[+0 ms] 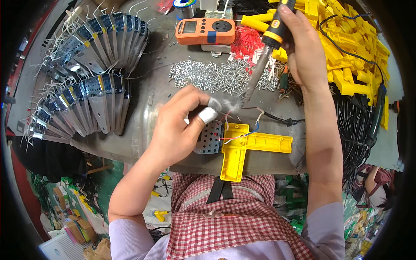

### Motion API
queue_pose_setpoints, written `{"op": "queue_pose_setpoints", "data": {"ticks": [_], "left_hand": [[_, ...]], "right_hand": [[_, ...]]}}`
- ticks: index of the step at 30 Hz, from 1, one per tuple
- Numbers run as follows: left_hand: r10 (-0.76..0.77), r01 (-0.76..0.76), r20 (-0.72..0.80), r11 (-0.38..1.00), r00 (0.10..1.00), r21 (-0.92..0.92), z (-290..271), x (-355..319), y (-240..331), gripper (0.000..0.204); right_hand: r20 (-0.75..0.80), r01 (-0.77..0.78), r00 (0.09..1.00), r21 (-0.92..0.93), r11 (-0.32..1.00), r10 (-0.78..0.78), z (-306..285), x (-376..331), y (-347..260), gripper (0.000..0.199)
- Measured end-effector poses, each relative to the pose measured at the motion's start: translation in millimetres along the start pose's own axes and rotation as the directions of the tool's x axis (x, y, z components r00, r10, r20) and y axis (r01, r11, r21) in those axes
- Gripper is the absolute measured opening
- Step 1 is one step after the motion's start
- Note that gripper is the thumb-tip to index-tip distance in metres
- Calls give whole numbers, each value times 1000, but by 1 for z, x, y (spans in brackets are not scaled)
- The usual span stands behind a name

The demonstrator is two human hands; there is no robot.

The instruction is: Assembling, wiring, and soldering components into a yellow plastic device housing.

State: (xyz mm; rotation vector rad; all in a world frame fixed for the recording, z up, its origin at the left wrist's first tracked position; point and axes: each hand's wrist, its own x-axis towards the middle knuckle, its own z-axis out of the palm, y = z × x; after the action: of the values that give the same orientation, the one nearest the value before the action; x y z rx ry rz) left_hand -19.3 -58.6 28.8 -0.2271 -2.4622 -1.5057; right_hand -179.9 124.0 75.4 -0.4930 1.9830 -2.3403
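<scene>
My right hand (pixel 307 54) grips the black and yellow handle of a soldering iron (pixel 274 31), its shaft slanting down to the left. Pale smoke hangs round the iron's tip, beside the fingertips of my left hand (pixel 175 121). White tape wraps that hand's thumb and forefinger, which are pinched together; what lies between them is hidden. Below is a T-shaped yellow plastic shell half (pixel 234 162) with red, blue and white wires across it. A perforated metal plate (pixel 209 145) adjoins its left side, partly under my left hand. A black cable (pixel 277 118) reaches the wires from the right.
Fanned metal plates with wires (pixel 102 99) cover the left of the table. Loose nuts and screws (pixel 221 74) lie ahead, before an orange multimeter (pixel 205 31) and a solder spool (pixel 185 8). Yellow shells (pixel 346 47) are heaped at the far right, above bundled black cables (pixel 349 125).
</scene>
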Motion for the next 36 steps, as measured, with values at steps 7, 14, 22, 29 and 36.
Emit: {"op": "queue_pose_setpoints", "data": {"ticks": [7,14,22,29,36], "left_hand": [[25,-21,106,999,994,-35,11,-11,12,17],[24,-27,73,999,997,36,15,-14,9,15],[14,-17,61,999,998,44,17,-14,10,14],[-11,10,72,1000,997,18,20,-17,11,12],[49,-51,40,998,998,47,18,-16,7,22]], "right_hand": [[114,-162,982,90,983,152,-6,-21,2,14],[147,-25,988,-161,987,49,-9,-23,16,24],[116,-5,993,-115,993,19,7,-24,9,24],[164,14,986,-159,987,12,-10,-21,11,24],[170,-19,984,-141,990,43,-16,-19,10,23]]}}
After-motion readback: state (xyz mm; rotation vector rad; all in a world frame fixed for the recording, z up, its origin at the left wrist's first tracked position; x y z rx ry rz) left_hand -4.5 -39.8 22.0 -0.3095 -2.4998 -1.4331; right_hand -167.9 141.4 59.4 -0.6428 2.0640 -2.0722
